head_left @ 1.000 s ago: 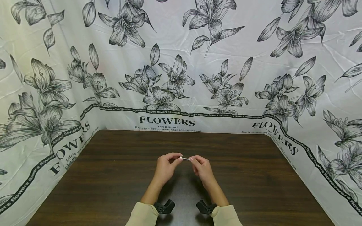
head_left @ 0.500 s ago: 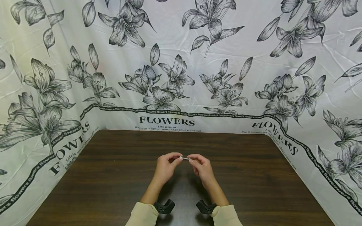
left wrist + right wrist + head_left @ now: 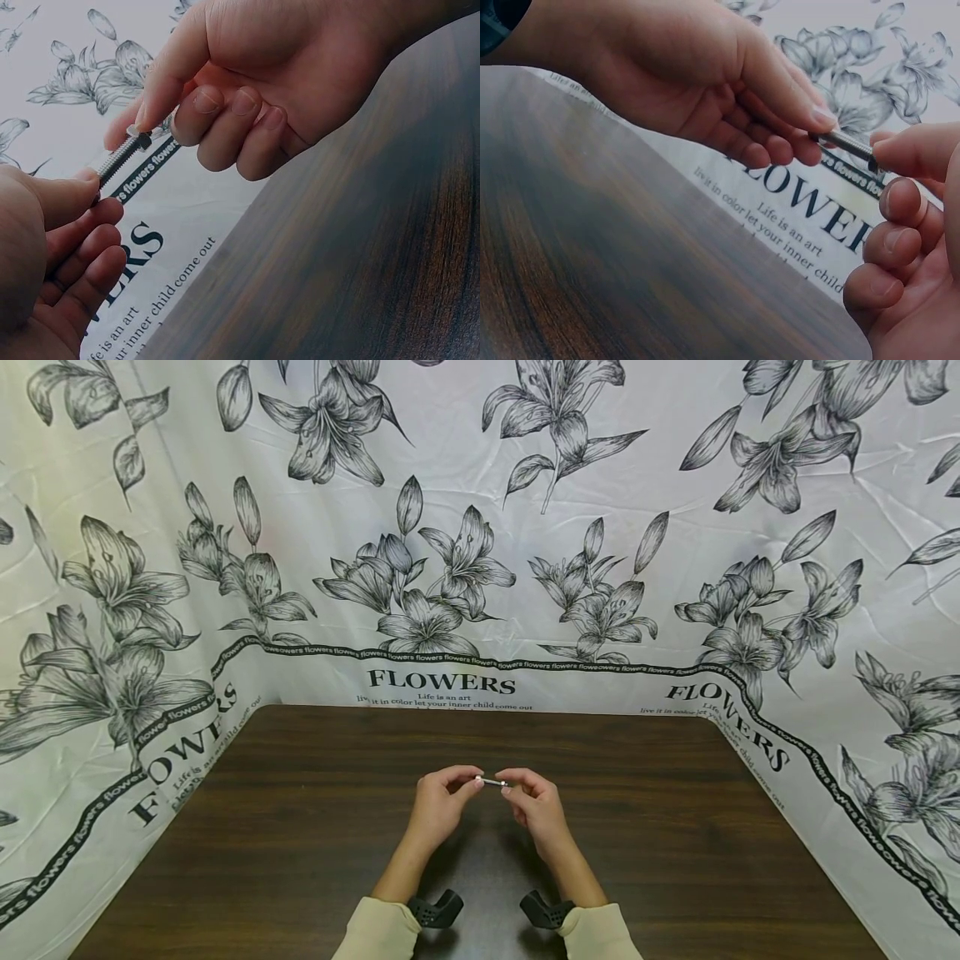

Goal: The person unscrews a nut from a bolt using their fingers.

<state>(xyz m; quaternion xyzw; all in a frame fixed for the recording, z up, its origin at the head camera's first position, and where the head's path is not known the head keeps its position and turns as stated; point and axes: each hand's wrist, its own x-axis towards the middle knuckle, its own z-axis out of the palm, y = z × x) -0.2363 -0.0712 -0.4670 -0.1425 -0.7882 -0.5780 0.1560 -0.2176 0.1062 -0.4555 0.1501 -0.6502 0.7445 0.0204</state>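
A silvery threaded bolt [image 3: 491,782] lies almost level between my two hands, above the table. My left hand [image 3: 438,806] pinches its left end between thumb and index finger; those fingertips mostly cover that end. At the other end sits a small hex nut [image 3: 144,140], dark on its near side. My right hand [image 3: 542,810] pinches the nut with thumb and index finger. Bare thread shows between the two grips in the left wrist view. In the right wrist view, the bolt [image 3: 847,144] slants down toward my right thumb, and the other right fingers are curled below it.
A dark wood-grain table [image 3: 300,860] spreads beneath both hands. White cloth [image 3: 600,477] printed with flowers and lettering hangs behind the table and along its sides. Each wrist wears a black camera mount [image 3: 437,910] by a pale yellow sleeve [image 3: 378,931].
My right thumb and index finger have shifted slightly on the bolt's right end, and more of the nut shows now. My left hand has stayed still.
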